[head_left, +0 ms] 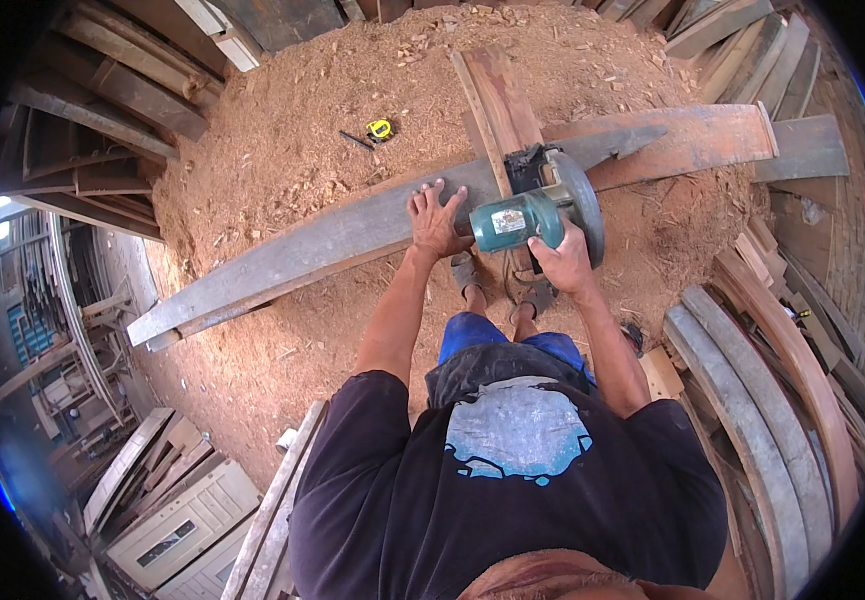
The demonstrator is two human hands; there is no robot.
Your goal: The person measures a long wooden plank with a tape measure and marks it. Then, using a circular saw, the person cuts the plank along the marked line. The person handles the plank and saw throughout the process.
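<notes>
A green circular saw (516,226) with a large grey round guard rests over a long weathered plank (313,248). My right hand (565,262) is wrapped round the saw's rear handle. To the left of the saw, my left hand (438,222) lies on the plank with its fingers spread, close beside the motor housing. A narrow wood strip (481,120) and a wider reddish board (506,90) run away from me under the saw's front. The blade is hidden by the guard.
Sawdust and wood chips cover the ground. Beyond the plank lie a yellow tape measure (381,129) and a thin dark stick (357,140). A reddish board (698,140) extends right. Curved timbers (753,430) are piled at right; more lumber (103,100) leans far left. My feet are below the saw.
</notes>
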